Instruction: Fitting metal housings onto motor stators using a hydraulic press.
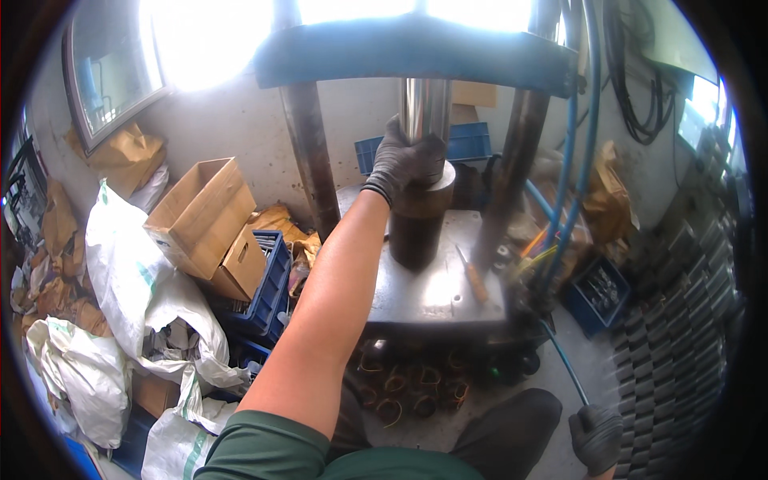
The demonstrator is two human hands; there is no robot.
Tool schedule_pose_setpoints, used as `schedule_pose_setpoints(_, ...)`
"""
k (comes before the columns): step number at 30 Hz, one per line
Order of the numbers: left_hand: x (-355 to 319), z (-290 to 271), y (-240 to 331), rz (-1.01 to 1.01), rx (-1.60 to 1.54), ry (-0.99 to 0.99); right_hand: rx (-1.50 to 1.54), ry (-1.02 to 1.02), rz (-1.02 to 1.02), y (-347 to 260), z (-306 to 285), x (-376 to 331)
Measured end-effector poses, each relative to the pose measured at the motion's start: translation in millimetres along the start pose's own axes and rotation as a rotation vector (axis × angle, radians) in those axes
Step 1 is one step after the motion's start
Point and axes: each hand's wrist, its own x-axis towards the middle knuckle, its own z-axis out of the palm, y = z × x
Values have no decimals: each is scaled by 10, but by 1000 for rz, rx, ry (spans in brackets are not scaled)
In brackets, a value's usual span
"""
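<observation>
Cylinder [418, 232] on shiny plate [424, 300]; sacks [124, 272], pale wall [216, 120]

Gloved left hand [410, 156]'s up by the shiny rod [424, 108], right at the dark cylinder [418, 236]'s top. Right hand [596, 438]'s wrapped round a lever [566, 364]. Orange-handled tool [475, 280]'s just lying on the plate [416, 302].

Dk. metal cyl. [419, 232] upright on silvery plate [412, 294], paler top rim — shiny rod [424, 108] vert. above it, low. end hidden — thin blue-green lever [566, 365] slanting, R of plate.
</observation>
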Motion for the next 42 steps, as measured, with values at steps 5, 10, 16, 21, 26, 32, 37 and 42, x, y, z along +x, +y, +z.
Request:
schedule_pose_setpoints(5,2,-97,12,-75,-16,10,29,3,11,-33,-26,35)
schedule_pose_setpoints(10,54,-116,-88,-43,30,11,12,-38,38,-19,-30,32)
schedule_pose_setpoints(16,45,-108,-61,-15,121,16,68,-40,88,-28,-32,32)
schedule_pose_setpoints(21,-14,-121,61,-18,151,8,253,-139,180,-58,-138,125)
schedule_pose_setpoints(26,-32,44,189,-24,226,-23,147,206,-78,-3,-501,903)
schedule_pose_setpoints(32,-171,-6,308,-102,120,2,29,530,-223,-63,-564,2192)
schedule_pose_setpoints(37,-100,-86,287,-85,290,-20,-131,287,-291,110,-629,1719)
schedule_pose_setpoints(42,26,-24,22,-76,231,24,-88,-341,-166,170,-425,413)
